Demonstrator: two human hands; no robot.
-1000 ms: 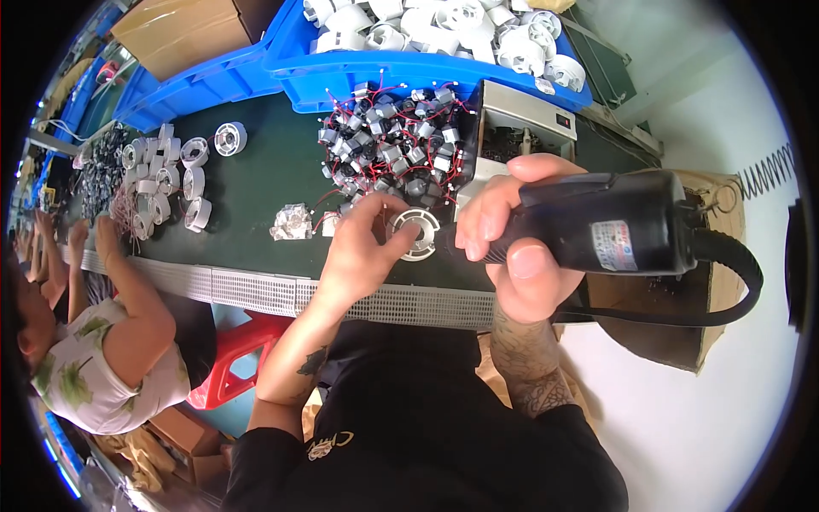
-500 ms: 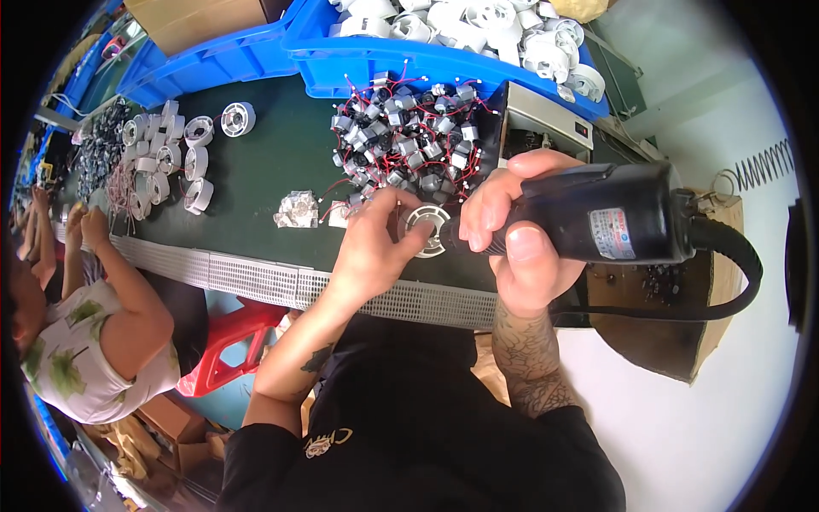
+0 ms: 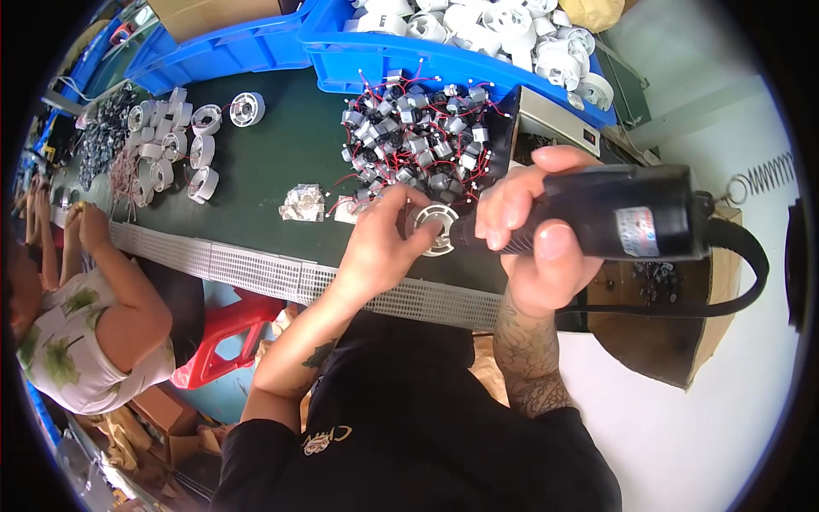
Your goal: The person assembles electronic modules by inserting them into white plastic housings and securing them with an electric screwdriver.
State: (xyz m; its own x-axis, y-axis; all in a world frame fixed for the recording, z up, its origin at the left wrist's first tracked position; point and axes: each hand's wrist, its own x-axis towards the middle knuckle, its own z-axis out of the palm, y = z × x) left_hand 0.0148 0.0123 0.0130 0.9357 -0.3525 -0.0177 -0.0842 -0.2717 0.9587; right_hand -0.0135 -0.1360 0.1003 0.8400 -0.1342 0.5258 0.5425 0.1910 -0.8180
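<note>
A black electric screwdriver [image 3: 618,209] lies across my right hand [image 3: 537,230], whose fingers wrap round its grip. Its front end points left at a round white plastic housing [image 3: 444,212] with an open, spoked face. My left hand [image 3: 384,243] pinches this housing by its left side, thumb over the face. The screwdriver's tip is hidden by the hand and the tool's nose, so I cannot tell if it touches. Just beyond my hands lies a heap of small grey motors [image 3: 418,128] with red wires.
Blue bins [image 3: 341,51] line the back, one piled with white plastic parts [image 3: 503,30]. White housings [image 3: 162,145] stand at the left, near a co-worker [image 3: 102,333]. A small clear bag [image 3: 303,203] lies left of my hand. A cardboard box [image 3: 699,333] sits at right, below a coiled spring [image 3: 768,177].
The whole view has shifted slightly, so the bench appears a little further right. My hands keep the same hold on the housing and the screwdriver.
</note>
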